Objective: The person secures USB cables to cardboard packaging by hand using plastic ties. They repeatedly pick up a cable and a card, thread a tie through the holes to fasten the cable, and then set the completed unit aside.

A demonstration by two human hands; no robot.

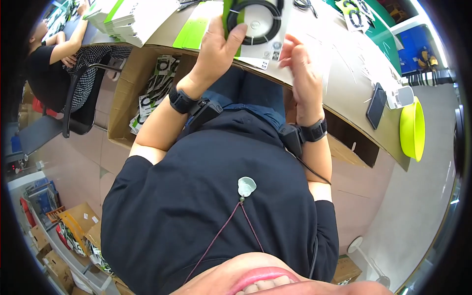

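Seemingly, Work Partway Along

The black coil (277,22) already sits on its white-and-green card (273,53) at twelve o'clock; whether it is finished, I cannot tell. Flat green cards (192,25) at eleven (perhaps unfilled) suggest more remains. The left hand (216,51) grasps the card, thumb over the coil; the right hand (306,71), partly open, seems free at its three-o'clock side.

Coil pkg (255,25) top edge off-frame
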